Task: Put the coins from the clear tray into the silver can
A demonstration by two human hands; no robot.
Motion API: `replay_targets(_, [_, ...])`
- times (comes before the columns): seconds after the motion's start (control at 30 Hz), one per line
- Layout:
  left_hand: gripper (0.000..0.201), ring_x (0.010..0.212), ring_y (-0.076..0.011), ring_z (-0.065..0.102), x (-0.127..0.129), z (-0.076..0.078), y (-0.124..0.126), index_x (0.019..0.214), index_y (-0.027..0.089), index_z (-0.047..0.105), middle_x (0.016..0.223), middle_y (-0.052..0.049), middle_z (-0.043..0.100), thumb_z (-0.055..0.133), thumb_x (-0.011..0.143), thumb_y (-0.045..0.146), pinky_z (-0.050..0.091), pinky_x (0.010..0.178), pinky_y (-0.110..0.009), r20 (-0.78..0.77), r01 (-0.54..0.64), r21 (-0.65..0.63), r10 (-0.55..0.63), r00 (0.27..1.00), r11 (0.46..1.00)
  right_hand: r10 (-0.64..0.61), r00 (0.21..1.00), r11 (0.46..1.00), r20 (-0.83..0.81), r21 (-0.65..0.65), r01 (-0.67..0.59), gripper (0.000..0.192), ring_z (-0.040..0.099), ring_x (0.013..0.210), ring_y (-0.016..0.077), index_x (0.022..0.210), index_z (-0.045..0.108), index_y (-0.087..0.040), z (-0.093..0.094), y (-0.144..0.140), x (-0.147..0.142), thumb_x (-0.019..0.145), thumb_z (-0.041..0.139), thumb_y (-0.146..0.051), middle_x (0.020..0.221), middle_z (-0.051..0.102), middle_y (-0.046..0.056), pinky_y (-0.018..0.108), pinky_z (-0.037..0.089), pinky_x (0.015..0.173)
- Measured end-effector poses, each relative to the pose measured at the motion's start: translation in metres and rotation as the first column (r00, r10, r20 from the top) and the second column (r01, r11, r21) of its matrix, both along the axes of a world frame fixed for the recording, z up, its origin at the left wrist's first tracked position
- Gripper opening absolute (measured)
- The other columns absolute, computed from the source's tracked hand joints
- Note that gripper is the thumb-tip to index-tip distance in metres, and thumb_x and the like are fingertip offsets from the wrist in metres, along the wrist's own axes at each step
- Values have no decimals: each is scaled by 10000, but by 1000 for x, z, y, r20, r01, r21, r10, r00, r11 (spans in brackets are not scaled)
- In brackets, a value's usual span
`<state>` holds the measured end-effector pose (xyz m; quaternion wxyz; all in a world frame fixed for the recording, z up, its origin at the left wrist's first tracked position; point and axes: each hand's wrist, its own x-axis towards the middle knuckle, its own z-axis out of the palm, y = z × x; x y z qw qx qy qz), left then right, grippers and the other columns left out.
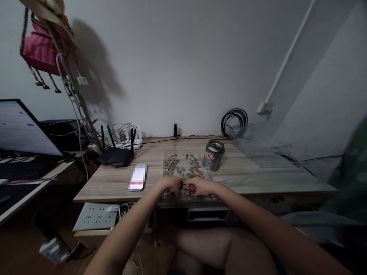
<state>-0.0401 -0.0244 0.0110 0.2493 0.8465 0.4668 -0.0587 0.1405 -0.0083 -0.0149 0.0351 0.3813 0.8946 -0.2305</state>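
Note:
Several coins [180, 165] lie spread on a clear plastic sheet [167, 157] in the middle of a low wooden table [246, 173]. My left hand [171, 185] and my right hand [200, 186] rest side by side on the near edge of the coin pile, fingers curled down onto the coins. Whether either hand pinches a coin is too small to tell. A metal tin can [213, 155] with an open top stands just right of the coins.
A phone [138, 177] lies left of the coins, a black router [116, 154] behind it. A laptop [20, 133] stands at far left. A cable coil [235, 121] and clear plastic bag [265, 151] are at the back right. A power strip [96, 217] sits under the table.

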Motion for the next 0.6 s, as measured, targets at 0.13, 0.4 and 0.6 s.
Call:
replay_targets(0.13, [235, 604, -128, 535, -3, -2, -5, 758, 176, 641, 698, -11, 632, 650, 530, 117, 392, 555, -206, 37, 5, -6, -4, 999, 1000, -31, 999, 991, 37, -129, 36, 222, 431, 520, 59, 757, 642, -152, 1, 1, 3, 565, 571, -67, 568, 507, -58, 155, 314, 480])
replay_targets(0.4, [136, 678, -127, 545, 9, -26, 3, 765, 161, 594, 704, -14, 599, 621, 661, 245, 427, 672, -224, 681, -377, -328, 493, 541, 866, -285, 951, 941, -115, -224, 255, 97, 473, 428, 86, 651, 608, -140, 19, 14, 13, 566, 618, -185, 493, 530, -39, 180, 323, 420])
replay_targets(0.6, [234, 698, -162, 598, 56, -36, 17, 803, 117, 540, 708, -76, 583, 402, 833, 303, 485, 689, -293, 383, 251, -875, 908, -170, 415, -295, 852, 956, -432, -133, 263, 277, 474, 482, 95, 596, 618, -122, 42, 27, -10, 691, 541, -371, 520, 572, 0, 196, 345, 456])
